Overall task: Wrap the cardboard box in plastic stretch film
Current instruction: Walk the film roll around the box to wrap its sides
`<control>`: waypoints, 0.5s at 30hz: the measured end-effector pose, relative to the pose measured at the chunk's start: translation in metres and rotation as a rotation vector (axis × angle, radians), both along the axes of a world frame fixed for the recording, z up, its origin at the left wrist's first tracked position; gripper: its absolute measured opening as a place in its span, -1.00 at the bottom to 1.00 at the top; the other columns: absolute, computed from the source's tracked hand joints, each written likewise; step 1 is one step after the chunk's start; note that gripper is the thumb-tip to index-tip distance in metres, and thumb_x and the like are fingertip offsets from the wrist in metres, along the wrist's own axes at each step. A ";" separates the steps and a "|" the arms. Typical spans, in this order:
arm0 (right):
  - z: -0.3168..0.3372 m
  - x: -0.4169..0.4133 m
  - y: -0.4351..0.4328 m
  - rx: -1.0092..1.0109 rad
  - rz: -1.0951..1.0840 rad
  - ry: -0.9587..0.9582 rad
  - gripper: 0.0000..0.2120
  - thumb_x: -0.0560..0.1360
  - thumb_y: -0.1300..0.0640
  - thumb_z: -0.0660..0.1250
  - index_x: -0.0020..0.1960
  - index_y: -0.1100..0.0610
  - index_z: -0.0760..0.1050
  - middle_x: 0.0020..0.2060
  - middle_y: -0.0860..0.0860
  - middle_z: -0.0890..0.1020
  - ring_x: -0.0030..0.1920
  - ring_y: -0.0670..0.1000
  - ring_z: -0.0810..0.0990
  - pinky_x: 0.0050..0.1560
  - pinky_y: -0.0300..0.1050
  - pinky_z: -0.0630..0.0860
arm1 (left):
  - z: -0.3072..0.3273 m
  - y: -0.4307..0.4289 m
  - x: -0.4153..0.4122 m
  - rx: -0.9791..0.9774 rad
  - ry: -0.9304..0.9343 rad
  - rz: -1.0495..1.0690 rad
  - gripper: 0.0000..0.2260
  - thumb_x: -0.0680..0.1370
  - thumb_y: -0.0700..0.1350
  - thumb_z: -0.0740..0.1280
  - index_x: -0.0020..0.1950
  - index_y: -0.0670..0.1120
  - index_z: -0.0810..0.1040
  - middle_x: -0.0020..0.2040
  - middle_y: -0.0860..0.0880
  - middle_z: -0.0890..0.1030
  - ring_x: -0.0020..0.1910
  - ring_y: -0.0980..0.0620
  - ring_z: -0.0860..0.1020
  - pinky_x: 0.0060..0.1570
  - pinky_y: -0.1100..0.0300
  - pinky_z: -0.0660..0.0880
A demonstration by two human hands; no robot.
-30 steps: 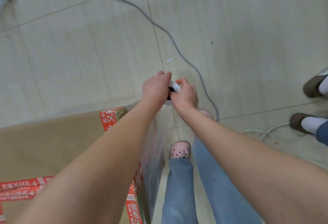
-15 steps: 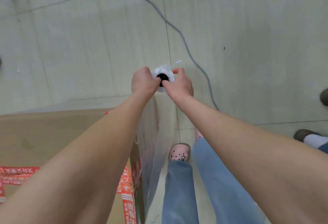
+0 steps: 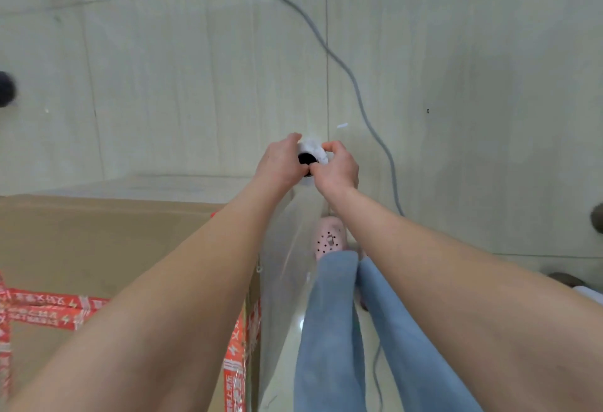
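With my left hand (image 3: pixel 280 163) and right hand (image 3: pixel 337 168) both clamped on the film roll (image 3: pixel 311 152), I judge the cable (image 3: pixel 375 131) at one o'clock could trip me rounding the box (image 3: pixel 98 242).

1. Red tape (image 3: pixel 45 312) across the cardboard box (image 3: pixel 107 242) top carries white characters and lightning-bolt signs, too blurred to read.
2. Red tape strip (image 3: pixel 235 369) down the box's right corner: the same, unreadable.

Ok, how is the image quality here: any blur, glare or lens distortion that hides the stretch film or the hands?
Head view: wide-angle bending curves the floor tile lines and stretches the forearms; soft overall, with blur toward the edges; lighting is even, without hard shadows. The stretch film shows only as faint sheen beside the cardboard box. The left hand and right hand on the film roll stay readable.
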State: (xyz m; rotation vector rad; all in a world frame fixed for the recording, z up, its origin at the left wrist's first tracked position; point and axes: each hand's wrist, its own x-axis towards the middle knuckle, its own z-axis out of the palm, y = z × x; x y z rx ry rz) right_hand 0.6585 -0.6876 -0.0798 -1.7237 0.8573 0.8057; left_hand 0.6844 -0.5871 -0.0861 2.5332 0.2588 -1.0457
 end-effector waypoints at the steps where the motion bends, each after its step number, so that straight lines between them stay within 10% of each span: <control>1: 0.000 0.000 0.001 0.001 0.010 -0.002 -0.69 0.43 0.26 0.28 0.14 0.01 0.46 0.06 0.00 0.56 -0.14 0.04 0.52 -0.22 -0.19 0.36 | -0.002 0.000 0.003 0.008 0.005 -0.032 -0.63 0.44 -0.19 0.33 0.25 -0.16 0.47 0.11 -0.15 0.60 0.16 -0.15 0.53 -0.01 0.10 0.46; 8: -0.005 0.005 -0.005 0.021 -0.019 0.075 -0.62 0.40 0.14 0.32 0.21 -0.03 0.43 -0.01 -0.04 0.57 -0.10 0.03 0.55 -0.11 -0.12 0.50 | -0.001 0.001 0.022 0.013 0.111 -0.095 -0.89 0.46 -0.26 0.21 -0.13 -0.10 0.49 -0.12 -0.14 0.60 -0.24 -0.13 0.57 -0.26 0.15 0.51; 15: 0.000 0.027 0.024 0.027 -0.096 0.065 -0.63 0.39 0.26 0.32 0.19 0.27 0.46 0.08 0.15 0.58 0.06 0.20 0.59 0.03 0.17 0.58 | 0.002 0.023 0.043 0.073 0.059 -0.071 -0.95 0.45 -0.24 0.23 -0.19 -0.15 0.47 -0.20 -0.13 0.54 -0.19 -0.15 0.52 -0.27 0.13 0.43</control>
